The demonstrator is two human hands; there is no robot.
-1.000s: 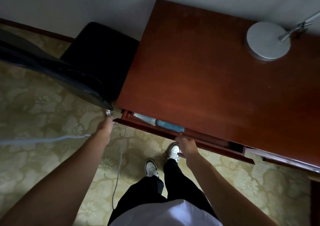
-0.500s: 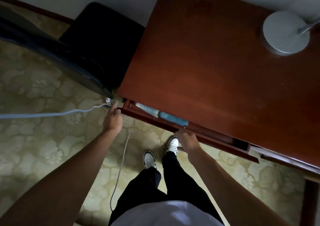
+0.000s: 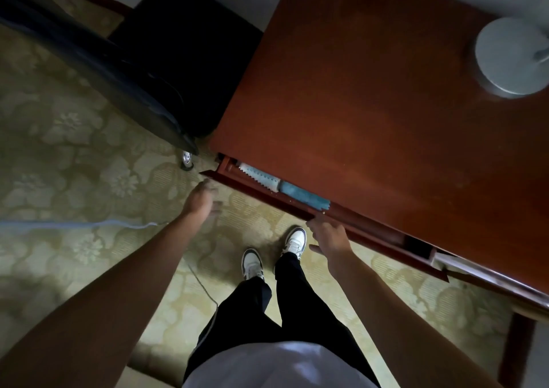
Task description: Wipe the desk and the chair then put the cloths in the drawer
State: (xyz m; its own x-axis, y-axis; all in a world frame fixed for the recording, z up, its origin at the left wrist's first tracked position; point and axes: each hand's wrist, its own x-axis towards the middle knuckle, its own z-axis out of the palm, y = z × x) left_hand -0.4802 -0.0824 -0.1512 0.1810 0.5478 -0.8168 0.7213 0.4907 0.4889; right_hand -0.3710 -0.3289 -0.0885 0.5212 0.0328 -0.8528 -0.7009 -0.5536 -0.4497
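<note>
Two cloths are lying side by side in the one drawer (image 3: pixel 297 209), a pale one (image 3: pixel 259 176) and a blue one (image 3: pixel 306 197), under the bench (image 3: pixel 371 114) edge. The right hand (image 3: pixel 328 236) is touching the drawer front, fingers spread, gripping nothing. The left hand (image 3: pixel 199 199) is hovering empty and blurred, near the drawer's left corner. One dark chair (image 3: pixel 190 60) is standing far left; open carpet (image 3: pixel 74 156) is lying near.

Two cloths (image 3: pixel 285 185) lie in the half-open drawer (image 3: pixel 297 209).

Legible text, labels, brands, numbers, signs: none. View dim and partly blurred; no surface carries readable marking.
</note>
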